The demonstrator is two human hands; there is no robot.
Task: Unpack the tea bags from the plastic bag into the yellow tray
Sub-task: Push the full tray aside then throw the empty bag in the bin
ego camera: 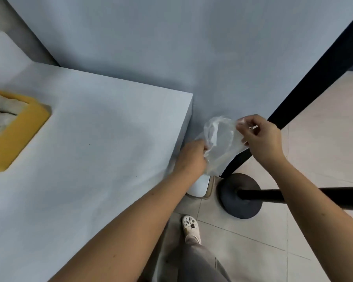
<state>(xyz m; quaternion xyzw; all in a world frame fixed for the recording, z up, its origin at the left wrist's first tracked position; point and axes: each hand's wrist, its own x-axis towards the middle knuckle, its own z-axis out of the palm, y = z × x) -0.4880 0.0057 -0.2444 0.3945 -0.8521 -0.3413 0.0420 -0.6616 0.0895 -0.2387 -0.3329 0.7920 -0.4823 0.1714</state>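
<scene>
Beyond the right corner of the counter (pixel 94 139), over the floor (pixel 324 139), both hands hold one clear plastic bag (pixel 220 143). The left hand (pixel 192 157) has its fingers closed on the lower left part of the bag, just beside the counter's right edge. The right hand (pixel 261 137) pinches the upper right rim of the bag with its fingers pressed together on the film. The bag looks empty, but the film is crumpled and it is hard to tell.

One yellow tray (pixel 18 135) lies near the left edge of the counter, well apart from the hands, and it is partly cut by the frame. White tea bags (pixel 0 112) lie in it; their number cannot be counted because of blur. The counter surface between the tray and the right edge is bare.

On the floor, one black round stand base (pixel 232 200) with poles is near the right arm. One white shoe (pixel 191 225) shows below.
</scene>
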